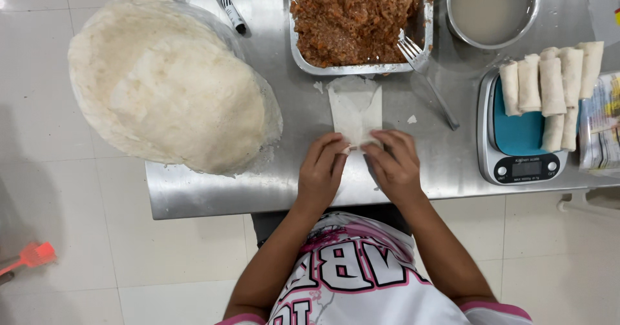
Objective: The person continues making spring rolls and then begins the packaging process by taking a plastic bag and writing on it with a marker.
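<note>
A thin white wrapper sheet (354, 107) lies on the steel table (213, 192), its sides folded in and its near end rolled. My left hand (321, 170) and my right hand (395, 163) both press fingertips on that rolled near end, side by side. Just beyond the wrapper stands a metal tray of brown minced filling (355, 16) with a fork (426, 73) leaning on its right corner.
A big stack of round wrappers (161, 83) in plastic fills the table's left. A kitchen scale (520, 137) at right carries several finished rolls (552, 79). A steel bowl of pale liquid (492, 5) sits behind it. A marker (226, 3) lies at the back.
</note>
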